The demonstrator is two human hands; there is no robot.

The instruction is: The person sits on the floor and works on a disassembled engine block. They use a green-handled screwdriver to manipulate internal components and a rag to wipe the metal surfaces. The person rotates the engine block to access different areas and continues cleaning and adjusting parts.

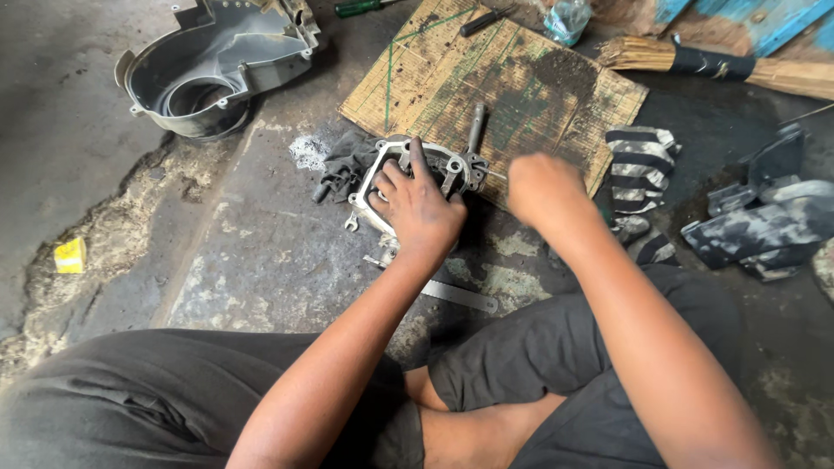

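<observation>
The metal engine cover [408, 178] lies on the floor [261, 252] at the near left edge of the woven mat [495, 87], with the left hand [417, 204] resting on it. A rag [346, 165] lies just left of the cover. The right hand [543, 187] hangs right of it, over the mat's near edge. Far left sits a plastic housing [213, 65]. A steel rule [456, 295] lies near the cover. A striped cloth [641, 169] lies right of the mat, a broom [721, 65] beyond it.

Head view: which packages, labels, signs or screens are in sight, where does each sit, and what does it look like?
Small yellow packet: on the floor at far left, boxy, yellow with a lighter patch.
Clear plastic wrapper: top edge, beside the woven mat, crumpled, see-through with a bluish tint.
No signs or screens in view.
</observation>
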